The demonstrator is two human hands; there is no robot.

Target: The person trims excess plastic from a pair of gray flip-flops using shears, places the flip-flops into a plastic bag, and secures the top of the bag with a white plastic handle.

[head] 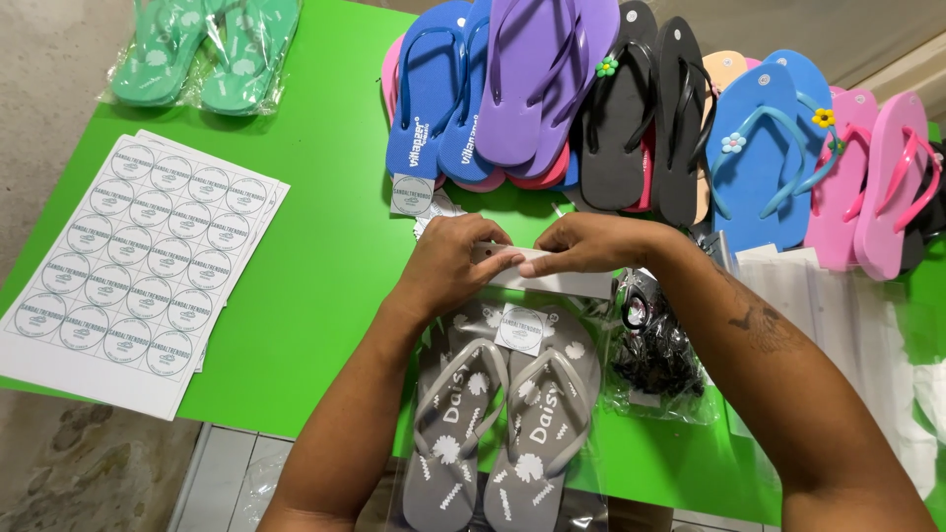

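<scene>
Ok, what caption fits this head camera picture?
Both hands, left and right, press the bag flap over grey sandals.

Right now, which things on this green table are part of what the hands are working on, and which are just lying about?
In hand:
left hand
right hand
clear bag
grey flip-flops
bag's white flap

Lying about:
sticker sheets
bagged green flip-flops
row of coloured flip-flops
bag of black bits

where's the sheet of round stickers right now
In the head view, the white sheet of round stickers lies on the green table, left of both hands, below the bagged green flip-flops.
</scene>
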